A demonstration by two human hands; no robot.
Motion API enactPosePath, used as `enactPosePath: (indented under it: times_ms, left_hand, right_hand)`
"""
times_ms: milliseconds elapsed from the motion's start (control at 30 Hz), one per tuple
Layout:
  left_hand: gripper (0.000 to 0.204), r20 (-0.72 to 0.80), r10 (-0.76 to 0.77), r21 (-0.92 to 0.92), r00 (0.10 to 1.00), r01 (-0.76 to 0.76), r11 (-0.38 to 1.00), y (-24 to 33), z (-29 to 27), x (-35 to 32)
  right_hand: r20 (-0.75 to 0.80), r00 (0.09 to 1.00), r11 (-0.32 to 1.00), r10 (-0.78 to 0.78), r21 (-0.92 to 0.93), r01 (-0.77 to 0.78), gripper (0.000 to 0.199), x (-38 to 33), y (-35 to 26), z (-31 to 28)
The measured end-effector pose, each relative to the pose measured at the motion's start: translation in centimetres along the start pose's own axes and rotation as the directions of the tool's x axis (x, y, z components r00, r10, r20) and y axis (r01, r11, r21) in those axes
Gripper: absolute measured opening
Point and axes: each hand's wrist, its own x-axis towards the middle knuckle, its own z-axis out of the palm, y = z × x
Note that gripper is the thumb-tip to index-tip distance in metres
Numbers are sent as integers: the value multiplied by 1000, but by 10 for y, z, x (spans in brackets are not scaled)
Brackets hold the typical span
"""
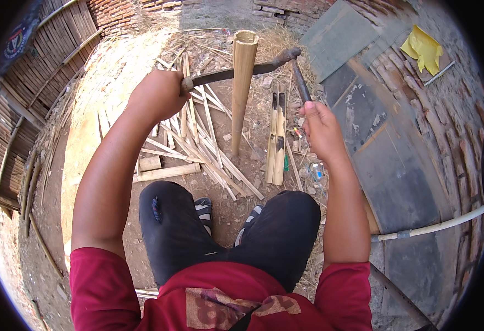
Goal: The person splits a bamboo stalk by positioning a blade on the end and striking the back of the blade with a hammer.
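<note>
I watched my left hand [158, 95] grip a machete [215, 76] across an upright bamboo culm [243, 96], my right hand [323, 131] holding a hammer [300, 80].

Sunlight [115, 69] whitens the dirt ground [51, 220] beside a left-hand bamboo-slat wall [60, 47]; rough brick walls [123, 16] stand ahead and right

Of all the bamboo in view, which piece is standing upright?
The tall bamboo pole between the left hand and the right hand, crossed by the long blade; the pale strips, short sections and dark-marked pieces lie on the ground.
</note>
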Motion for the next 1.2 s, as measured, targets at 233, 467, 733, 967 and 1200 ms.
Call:
enactPosePath:
  times_ms: [233, 467, 733, 967, 1200]
  left_hand:
    - [29, -19, 8, -36, 1000, -9, 999, 1, 13, 1]
    - [22, -13, -2, 9, 1000, 2, 1000, 6, 12, 3]
    - [24, -32, 14, 12, 999, -14, 1000, 9, 13, -4]
    - [23, -4, -18, 35, 1000, 18, 999, 2, 17, -7]
    - [20, -27, -1, -6, 1000, 1, 1000, 7, 28, -5]
  right_hand:
    - [-169, 973, 969, -156, 167, 184, 44, -17, -62, -34]
    - [-11, 998, 997, 63, -48, -63, 42, -9, -21, -24]
    - [-60, 991, 993, -119, -3, 119, 40, -2, -7, -14]
    - [-50, 999, 970, -17, 243, 29, 42, -20, -37, -20]
    - [65, 998, 989, -21, -143, 30, 39, -16, 3, 6]
